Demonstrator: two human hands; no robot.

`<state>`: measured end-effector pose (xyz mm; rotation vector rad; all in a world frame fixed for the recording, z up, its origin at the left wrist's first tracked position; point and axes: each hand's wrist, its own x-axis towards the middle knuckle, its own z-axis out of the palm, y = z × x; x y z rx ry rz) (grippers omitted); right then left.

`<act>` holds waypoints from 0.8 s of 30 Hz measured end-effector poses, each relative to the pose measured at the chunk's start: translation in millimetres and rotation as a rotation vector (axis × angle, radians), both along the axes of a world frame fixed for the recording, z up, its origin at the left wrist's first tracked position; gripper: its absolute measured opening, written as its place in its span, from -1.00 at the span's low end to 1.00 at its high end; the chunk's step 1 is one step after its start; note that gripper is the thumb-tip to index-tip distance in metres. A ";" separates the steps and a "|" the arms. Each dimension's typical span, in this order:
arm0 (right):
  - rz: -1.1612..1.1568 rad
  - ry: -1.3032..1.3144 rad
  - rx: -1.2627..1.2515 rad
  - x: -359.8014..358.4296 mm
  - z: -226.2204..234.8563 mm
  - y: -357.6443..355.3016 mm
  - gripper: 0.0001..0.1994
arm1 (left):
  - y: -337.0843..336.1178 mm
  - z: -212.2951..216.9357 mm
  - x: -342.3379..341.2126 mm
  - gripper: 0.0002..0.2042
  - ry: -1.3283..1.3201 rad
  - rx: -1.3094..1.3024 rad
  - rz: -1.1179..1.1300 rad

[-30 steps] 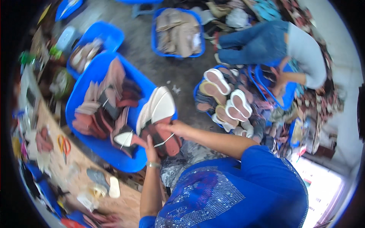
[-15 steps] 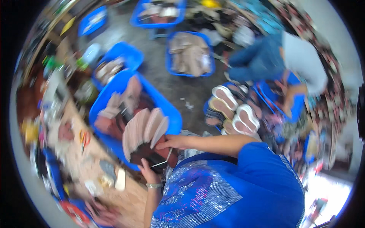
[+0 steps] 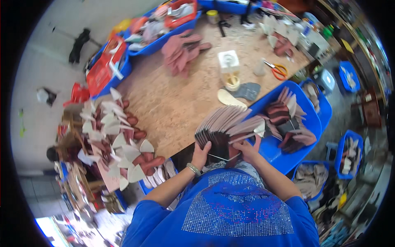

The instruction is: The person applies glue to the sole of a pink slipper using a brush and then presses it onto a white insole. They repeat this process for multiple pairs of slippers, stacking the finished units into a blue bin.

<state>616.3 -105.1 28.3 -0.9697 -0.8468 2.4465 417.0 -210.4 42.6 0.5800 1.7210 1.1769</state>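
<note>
Both hands hold a fanned bundle of pink and brown shoe insoles (image 3: 227, 127) over the near edge of the wooden table (image 3: 181, 99). My left hand (image 3: 200, 154), with a bracelet at the wrist, grips the bundle's dark lower end from the left. My right hand (image 3: 248, 151) grips the same end from the right, and a thin string runs between the two hands. A blue bin (image 3: 294, 142) with more insole bundles stands just right of the hands.
A rack of pink shoe lasts with white pieces (image 3: 117, 144) stands at the left. On the table lie a pink pile (image 3: 183, 49), orange-handled scissors (image 3: 277, 70), a tape roll (image 3: 231, 80) and two loose soles (image 3: 238, 94). More blue bins sit on the floor at right.
My view has swung from the floor bins to the wooden table. The fanned insole bundle has come out of the blue bin and is now held over the table's edge.
</note>
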 end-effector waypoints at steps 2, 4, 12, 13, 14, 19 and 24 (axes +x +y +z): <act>0.093 0.021 -0.110 -47.4 -9.5 15.6 -0.54 | 2.9 12.8 -27.3 -0.44 0.031 0.047 0.097; 0.150 -0.015 -0.198 -102.2 -10.6 25.2 -0.50 | -4.6 -7.1 -63.8 -0.45 0.233 -0.053 0.211; 0.345 -0.158 -0.325 -233.9 -41.7 61.2 -0.32 | 2.4 -60.9 -175.9 -0.45 0.159 -0.204 0.265; 0.379 -0.218 -0.315 -242.0 -31.1 61.1 -0.30 | -3.2 -73.7 -189.3 -0.49 0.200 -0.270 0.209; 0.411 -0.272 -0.304 -250.0 -22.4 61.1 -0.29 | -13.8 -90.4 -203.3 -0.51 0.351 -0.299 0.160; 0.480 -0.460 0.344 -226.7 -31.4 90.4 -0.38 | 25.3 -20.5 -207.8 -0.70 0.458 -0.046 0.102; 0.309 -0.583 0.543 -130.5 -76.3 102.3 -0.65 | 69.6 203.7 -160.9 -0.90 -0.177 0.393 -0.106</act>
